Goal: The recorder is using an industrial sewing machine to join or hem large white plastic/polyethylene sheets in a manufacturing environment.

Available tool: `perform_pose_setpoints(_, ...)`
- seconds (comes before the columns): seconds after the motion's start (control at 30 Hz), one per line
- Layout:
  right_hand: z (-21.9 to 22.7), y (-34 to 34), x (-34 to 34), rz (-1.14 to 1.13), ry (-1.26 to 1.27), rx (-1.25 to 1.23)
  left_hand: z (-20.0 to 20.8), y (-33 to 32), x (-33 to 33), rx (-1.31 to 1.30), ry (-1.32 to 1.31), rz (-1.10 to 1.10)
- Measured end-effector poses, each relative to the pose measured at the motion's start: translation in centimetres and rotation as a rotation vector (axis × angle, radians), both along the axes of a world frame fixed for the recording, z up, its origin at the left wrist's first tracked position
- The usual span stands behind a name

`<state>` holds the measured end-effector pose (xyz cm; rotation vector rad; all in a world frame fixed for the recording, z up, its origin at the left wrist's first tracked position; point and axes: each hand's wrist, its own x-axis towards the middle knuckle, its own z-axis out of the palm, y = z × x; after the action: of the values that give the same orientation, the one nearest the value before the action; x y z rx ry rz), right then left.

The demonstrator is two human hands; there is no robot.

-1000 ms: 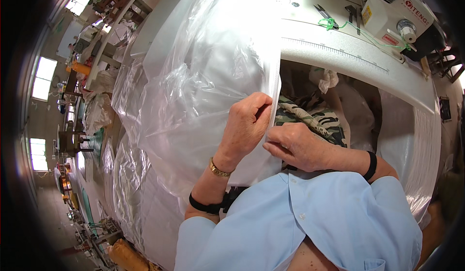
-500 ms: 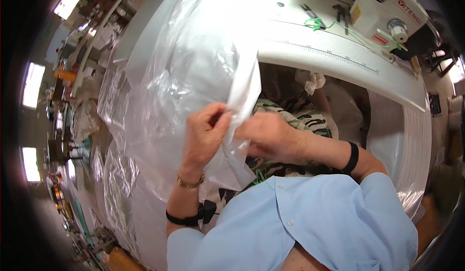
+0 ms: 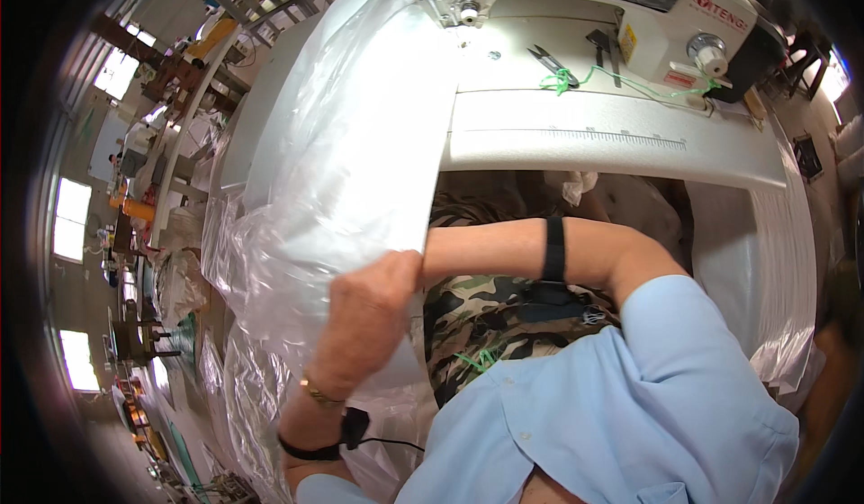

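Observation:
A large sheet of clear and whitish plastic film (image 3: 360, 157) lies over the left of the sewing machine's table and hangs down toward me. My left hand (image 3: 371, 310) is closed on the film's right edge, knuckles up. My right forearm reaches left from the right and passes under that edge. The film and my left hand hide my right hand, so its fingers do not show. Beyond my hands, the upper part of the film lies beside the needle area of the sewing machine (image 3: 621, 4), under its bright light.
Thread snips (image 3: 553, 68) with green thread and a dark hammer-shaped tool (image 3: 601, 47) lie on the machine bed. A printed scale (image 3: 621, 135) runs along its front edge. A stack of whitish sheets (image 3: 781, 261) hangs at the right. Crumpled clear plastic (image 3: 247, 396) lies at lower left.
My right hand has moved left, from beside the film's edge to behind it. My left hand has shifted down slightly and turned knuckles up. The film's edge is straighter, and the view has tilted up.

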<state>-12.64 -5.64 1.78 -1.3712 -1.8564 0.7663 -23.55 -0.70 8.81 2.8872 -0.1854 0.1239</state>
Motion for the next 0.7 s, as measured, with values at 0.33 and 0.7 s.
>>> perform_pose_setpoints(0.33,0.4,-8.9,15.3,-0.418,-0.657,0.094,-8.7,-3.2,-1.4,-0.092,-0.118,0.205)
perform_pose_setpoints(0.7,-2.2,-6.3,21.3,-0.512,-0.743,0.281,-8.2,-5.0,-1.8,-0.335,-0.229,0.309)
